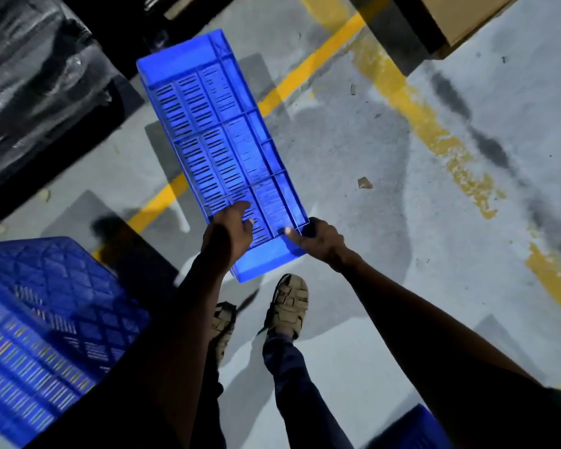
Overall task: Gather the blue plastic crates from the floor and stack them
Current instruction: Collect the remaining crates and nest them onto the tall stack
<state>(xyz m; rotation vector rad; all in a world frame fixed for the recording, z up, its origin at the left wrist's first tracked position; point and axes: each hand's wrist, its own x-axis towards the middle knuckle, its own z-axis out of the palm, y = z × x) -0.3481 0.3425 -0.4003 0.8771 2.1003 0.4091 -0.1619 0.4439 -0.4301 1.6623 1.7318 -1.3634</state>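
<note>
A long, shallow blue plastic crate (221, 137) with a slotted bottom is held off the floor, stretching away from me toward the upper left. My left hand (229, 230) grips its near end, fingers inside over the slots. My right hand (318, 238) clasps the near right corner of the same crate. A taller blue crate (46, 319) lies overturned at the lower left, its ribbed base facing up. The corner of another blue crate (412, 427) shows at the bottom edge beside my right arm.
The grey concrete floor (402, 254) carries yellow painted lines (428, 124). Plastic-wrapped goods (30, 76) stand at the upper left, a cardboard box (457, 14) at the upper right. A scrap (364, 183) lies on the floor. My sandalled feet (289, 303) stand below the crate.
</note>
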